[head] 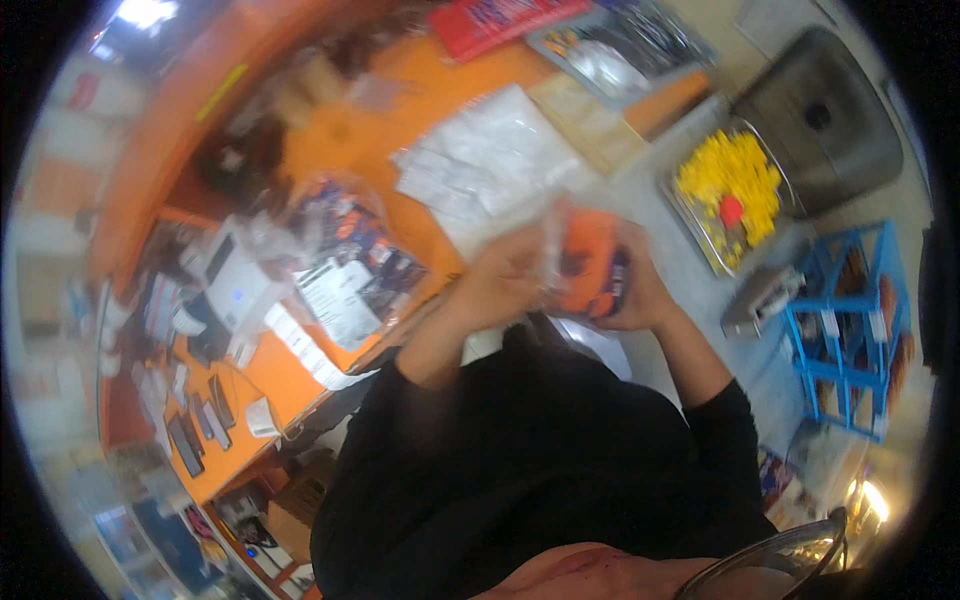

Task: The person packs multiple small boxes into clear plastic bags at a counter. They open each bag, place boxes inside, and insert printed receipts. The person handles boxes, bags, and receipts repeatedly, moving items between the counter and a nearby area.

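An orange packet (586, 262) with dark printing is held in front of my body, blurred by motion. My right hand (637, 281) grips its right side, the fingers wrapped around the dark edge. At its left side, my left hand (506, 277) holds a strip of clear plastic (553, 244) along the packet's edge; blur hides the exact finger placement. Just beyond both hands lies a stack of clear and white plastic bags (495, 161) on the orange counter (330, 154).
Left of my hands are a bag of orange-and-blue packets (349, 225), a printed paper (337, 304) and a white label printer (238, 281). To the right stand a metal tray of yellow pieces (709, 232), a sink (825, 112) and a blue rack (840, 322).
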Demonstrator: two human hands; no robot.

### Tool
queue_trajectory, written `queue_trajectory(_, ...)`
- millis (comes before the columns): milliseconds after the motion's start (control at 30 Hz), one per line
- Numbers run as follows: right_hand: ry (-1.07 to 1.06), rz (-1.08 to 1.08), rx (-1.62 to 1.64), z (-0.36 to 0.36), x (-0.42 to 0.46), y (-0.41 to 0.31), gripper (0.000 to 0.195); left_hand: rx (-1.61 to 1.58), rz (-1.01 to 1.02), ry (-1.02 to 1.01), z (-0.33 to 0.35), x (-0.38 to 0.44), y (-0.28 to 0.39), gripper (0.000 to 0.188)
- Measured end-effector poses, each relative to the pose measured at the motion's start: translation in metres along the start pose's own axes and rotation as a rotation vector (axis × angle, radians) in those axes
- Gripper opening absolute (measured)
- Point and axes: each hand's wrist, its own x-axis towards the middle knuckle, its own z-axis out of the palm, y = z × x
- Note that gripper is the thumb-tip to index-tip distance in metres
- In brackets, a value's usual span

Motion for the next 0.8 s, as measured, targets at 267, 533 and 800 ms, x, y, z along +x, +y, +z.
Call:
queue_trajectory(267, -0.497, 0.112, -0.339, -0.04, 0.016, -0.013, 0.09, 0.308, -0.152, -0.349, 0.003, 0.005, 0.009, 0.062)
queue_trajectory(533, -0.467, -0.087, -0.561, -0.018, -0.002, -0.024, 0.06, 0.366, -0.103, -0.103, 0.009, 0.023, 0.012, 0.062)
queue_trajectory(800, 0.157, 0.591, -1.227, -0.064, -0.052, -0.037, 0.044, 0.702, 0.147, 0.032, 0.009, 0.003, 0.014, 0.062)
